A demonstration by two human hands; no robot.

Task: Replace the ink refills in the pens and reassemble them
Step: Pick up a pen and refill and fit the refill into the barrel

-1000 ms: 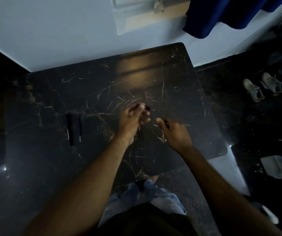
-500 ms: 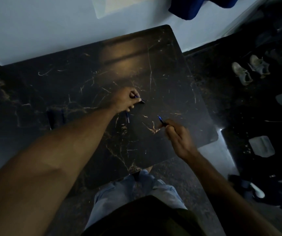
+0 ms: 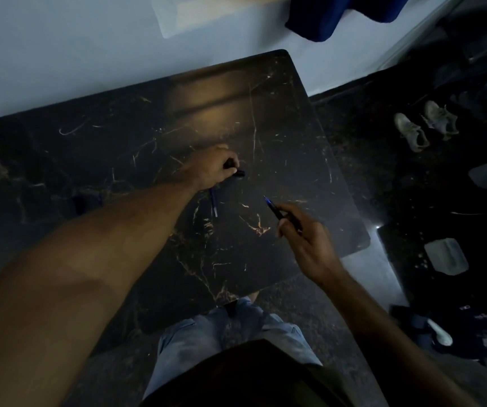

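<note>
My left hand [image 3: 211, 168] rests on the dark marble table [image 3: 148, 136], its fingers closed around a short black pen piece [image 3: 238, 173] that sticks out to the right. A thin blue refill [image 3: 214, 202] pokes out from under the same hand toward me. To the right, my right hand [image 3: 306, 239] holds a dark pen part with a blue tip [image 3: 274, 208], tip pointing up and left above the table. More dark pens [image 3: 85, 202] lie at the table's left, half hidden behind my left forearm.
A pale wall runs behind the table, with a blue curtain [image 3: 324, 16] at top right. On the dark floor to the right lie a pair of shoes [image 3: 424, 127] and a pale pad [image 3: 446, 255]. My knees are at the table's near edge.
My hands have moved apart. The left hand went farther out over the table with the black piece and refill, and the right hand pulled back right with the blue-tipped part.
</note>
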